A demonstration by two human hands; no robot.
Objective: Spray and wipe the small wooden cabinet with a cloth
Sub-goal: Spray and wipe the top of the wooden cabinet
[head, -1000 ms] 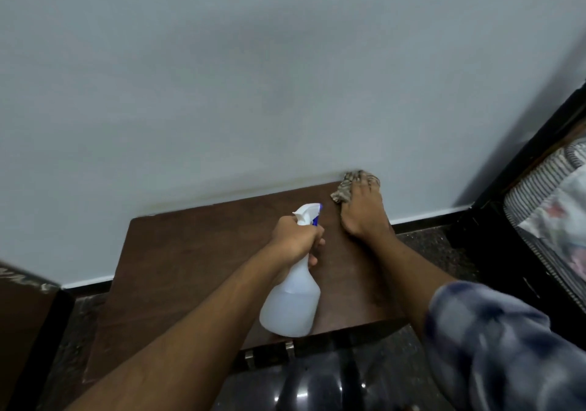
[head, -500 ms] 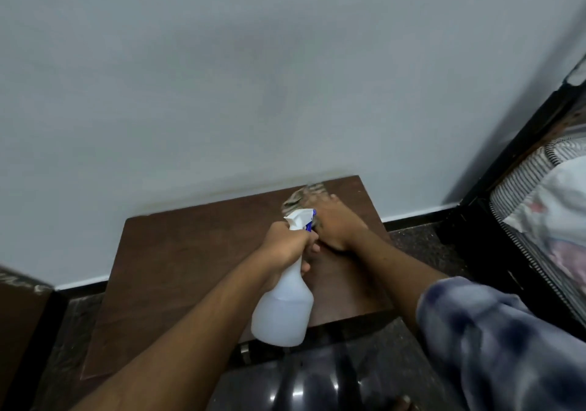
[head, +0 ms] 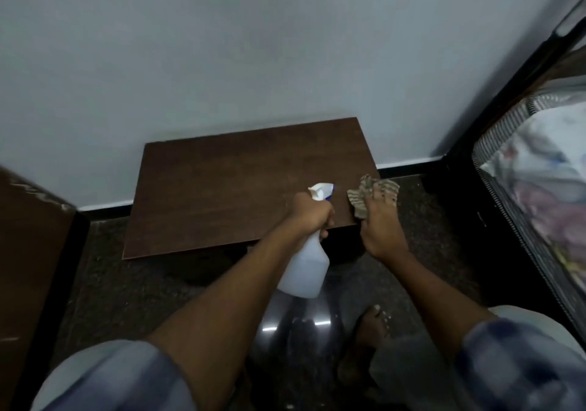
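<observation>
Currently gripping bottle (head: 305, 269) neck in clenched left hand (head: 312, 213) fingers over near right of cabinet (head: 228, 188); pressing cloth (head: 360, 195) under spread right hand (head: 380, 222) fingers at cabinet's right edge, by far wall (head: 253, 45).

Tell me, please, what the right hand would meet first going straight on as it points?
Pushing the cloth ahead, the right hand would probably meet the wall beyond the cabinet; depth is unclear.
</observation>
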